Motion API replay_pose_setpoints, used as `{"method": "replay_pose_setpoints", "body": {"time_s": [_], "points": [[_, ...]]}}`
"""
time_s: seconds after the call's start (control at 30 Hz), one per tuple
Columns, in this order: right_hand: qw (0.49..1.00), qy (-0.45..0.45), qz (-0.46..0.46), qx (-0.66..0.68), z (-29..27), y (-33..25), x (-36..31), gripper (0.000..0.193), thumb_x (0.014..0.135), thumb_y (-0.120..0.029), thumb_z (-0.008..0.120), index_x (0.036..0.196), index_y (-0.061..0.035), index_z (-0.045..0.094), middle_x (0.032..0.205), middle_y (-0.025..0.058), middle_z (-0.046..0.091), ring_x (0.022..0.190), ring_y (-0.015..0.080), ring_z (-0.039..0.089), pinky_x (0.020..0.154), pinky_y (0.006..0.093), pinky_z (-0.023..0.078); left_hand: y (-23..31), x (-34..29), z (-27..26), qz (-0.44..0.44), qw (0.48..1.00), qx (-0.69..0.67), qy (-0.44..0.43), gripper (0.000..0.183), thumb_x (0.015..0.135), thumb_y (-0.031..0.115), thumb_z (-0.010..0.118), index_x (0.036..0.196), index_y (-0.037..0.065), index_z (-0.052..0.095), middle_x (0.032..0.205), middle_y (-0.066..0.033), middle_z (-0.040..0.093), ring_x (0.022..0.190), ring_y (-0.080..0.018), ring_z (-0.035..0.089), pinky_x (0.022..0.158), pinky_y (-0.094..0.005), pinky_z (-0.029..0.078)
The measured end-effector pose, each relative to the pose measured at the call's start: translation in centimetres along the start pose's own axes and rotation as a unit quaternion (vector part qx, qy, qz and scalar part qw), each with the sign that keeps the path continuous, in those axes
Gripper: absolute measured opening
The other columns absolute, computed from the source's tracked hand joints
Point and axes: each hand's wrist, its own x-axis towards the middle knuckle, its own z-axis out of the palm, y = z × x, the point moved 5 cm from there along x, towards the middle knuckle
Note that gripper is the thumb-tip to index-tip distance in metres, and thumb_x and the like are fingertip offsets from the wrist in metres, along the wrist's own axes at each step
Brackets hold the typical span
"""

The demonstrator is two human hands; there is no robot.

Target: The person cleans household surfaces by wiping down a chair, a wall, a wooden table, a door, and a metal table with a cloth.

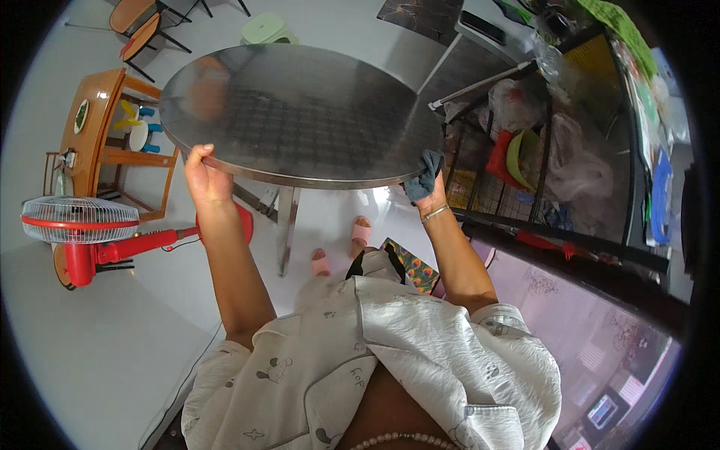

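A round stainless-steel table top point(300, 112) fills the middle of the head view, tilted toward me. My left hand point(204, 178) grips its near left rim, thumb on top. My right hand point(427, 193) holds a dark grey-blue cloth point(424, 174) pressed against the near right rim of the table top. A thin bracelet sits on my right wrist. Below the top, the table's metal leg point(288, 225) stands on the pale floor, with my feet in pink slippers point(360, 229) beside it.
A red standing fan point(82, 229) lies at the left. An orange wooden shelf unit point(97, 135) stands behind it. A black metal rack point(555, 150) with bags and containers is at the right. A green stool point(266, 30) and chairs sit beyond the table.
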Motion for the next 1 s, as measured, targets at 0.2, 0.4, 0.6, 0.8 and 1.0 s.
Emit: {"method": "replay_pose_setpoints", "body": {"time_s": [0.2,0.4,0.6,0.8,1.0], "points": [[0.996,0.051,0.036,-0.064,-3.8,0.5,3.4,0.045,0.098,-0.03,0.054,0.135,-0.0062,0.051,0.139,0.013,0.053,0.126,0.0297,0.052,0.108,0.0425,0.043,-3.6,0.1,-7.8,-0.014,0.998,-0.018,0.065,0.051,0.072,-0.002,0.05,0.123,-0.003,0.053,0.121,-0.0148,0.06,0.113,-0.0331,0.057,0.103,-0.0493,0.045],[0.987,0.092,0.004,-0.128,-8.1,1.6,1.4,0.05,0.1,-0.043,0.048,0.137,-0.0087,0.048,0.139,0.0099,0.053,0.121,0.0299,0.055,0.103,0.0431,0.046,-3.9,0.5,-9.6,-0.038,0.994,-0.029,0.099,0.052,0.072,-0.005,0.048,0.124,-0.002,0.052,0.12,-0.0141,0.059,0.113,-0.0326,0.057,0.102,-0.0482,0.047],[0.989,0.088,0.085,-0.082,-11.9,2.4,-3.4,0.045,0.098,-0.036,0.054,0.133,-0.0085,0.054,0.131,0.0093,0.06,0.118,0.027,0.058,0.103,0.0411,0.046,-6.1,-3.3,-10.5,-0.039,0.999,0.008,0.018,0.057,0.072,-0.006,0.05,0.129,-0.003,0.049,0.124,-0.0148,0.059,0.116,-0.0329,0.057,0.101,-0.0478,0.048],[0.986,0.096,0.127,-0.053,-14.0,6.0,-7.7,0.045,0.095,-0.039,0.059,0.128,-0.0085,0.058,0.129,0.0086,0.062,0.117,0.0269,0.059,0.104,0.041,0.045,-5.3,-7.0,-15.5,-0.063,0.997,-0.022,0.04,0.063,0.071,-0.008,0.051,0.134,0.002,0.047,0.128,-0.0133,0.056,0.12,-0.0319,0.054,0.104,-0.0493,0.046],[0.974,0.13,0.121,-0.139,-15.8,6.4,-8.7,0.051,0.092,-0.047,0.061,0.126,-0.0085,0.059,0.129,0.009,0.062,0.119,0.028,0.057,0.105,0.0444,0.044,-5.2,-11.4,-19.5,-0.048,0.996,0.013,0.077,0.068,0.073,-0.009,0.052,0.138,0.009,0.044,0.128,-0.012,0.055,0.119,-0.0313,0.054,0.104,-0.0502,0.045]]}}
